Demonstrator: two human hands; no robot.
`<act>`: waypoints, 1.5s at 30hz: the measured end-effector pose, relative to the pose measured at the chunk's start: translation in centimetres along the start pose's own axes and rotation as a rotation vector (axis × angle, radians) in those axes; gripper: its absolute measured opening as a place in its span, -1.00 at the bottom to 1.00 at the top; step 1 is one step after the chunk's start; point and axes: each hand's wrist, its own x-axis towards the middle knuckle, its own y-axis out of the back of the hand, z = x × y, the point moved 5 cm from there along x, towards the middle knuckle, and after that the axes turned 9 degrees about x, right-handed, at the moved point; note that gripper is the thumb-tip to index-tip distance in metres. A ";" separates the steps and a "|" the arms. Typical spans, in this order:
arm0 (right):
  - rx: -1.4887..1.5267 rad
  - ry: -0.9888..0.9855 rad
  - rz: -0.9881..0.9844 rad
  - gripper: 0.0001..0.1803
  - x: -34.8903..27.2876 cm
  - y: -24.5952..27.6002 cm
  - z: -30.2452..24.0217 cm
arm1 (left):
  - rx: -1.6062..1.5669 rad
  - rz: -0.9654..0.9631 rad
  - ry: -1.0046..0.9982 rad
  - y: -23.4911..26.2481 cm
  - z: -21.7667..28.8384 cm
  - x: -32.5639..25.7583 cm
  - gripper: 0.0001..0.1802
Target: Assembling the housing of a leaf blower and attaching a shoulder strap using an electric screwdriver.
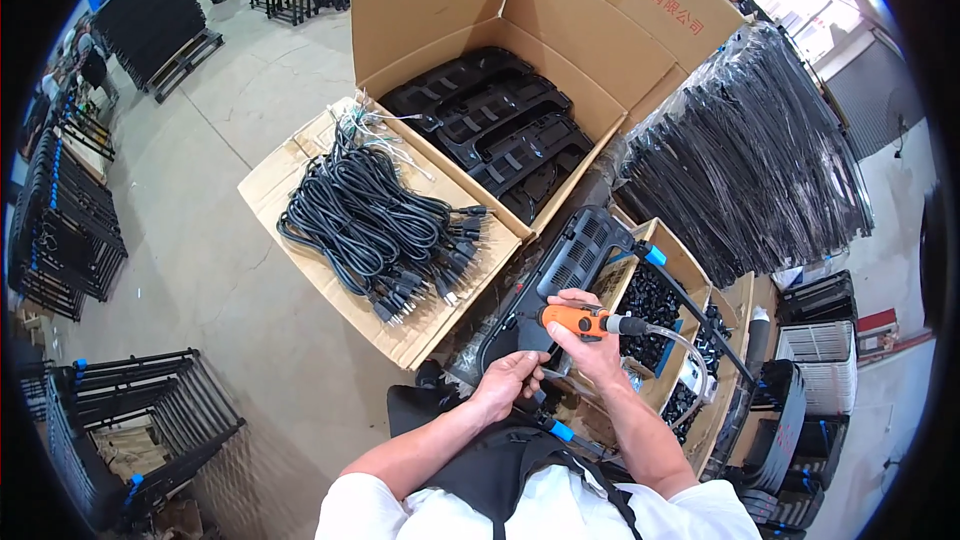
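My right hand (592, 352) is wrapped around an orange power screwdriver (574, 319), which has a clear hose or cord (682, 338) at its rear end. The tool points left over a long black plastic housing (578, 258) with slotted vents, lying at an angle on the bench before me. At the near end of that housing, my left hand (512, 382) has its thumb and fingertips pressed together. Whatever is between those fingertips is too small or hidden to make out. The screwdriver's tip is hidden against the dark housing.
Left of the housing, coiled black power cords (365, 210) lie on a cardboard flap (290, 175). An open carton (430, 35) beyond holds black housings (490, 110). On the right are a divided wooden bin (690, 265) of small black parts and wrapped black strips (740, 160).
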 end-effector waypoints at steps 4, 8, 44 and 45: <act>-0.171 0.083 -0.107 -0.53 0.6 -0.7 -0.1 | 0.022 -0.025 -0.006 0.0 0.5 -0.6 -0.70; -0.236 0.132 -0.124 -0.61 1.0 -1.3 0.3 | 0.204 -0.054 0.002 0.6 0.5 -0.8 -0.66; 0.085 0.025 -0.015 -0.44 -6.6 1.4 -0.2 | -0.633 0.057 0.011 0.8 -0.6 0.7 -0.70; 0.084 0.024 -0.016 -0.44 -6.4 1.0 0.0 | -0.651 0.061 -0.002 0.8 -0.4 0.7 -0.70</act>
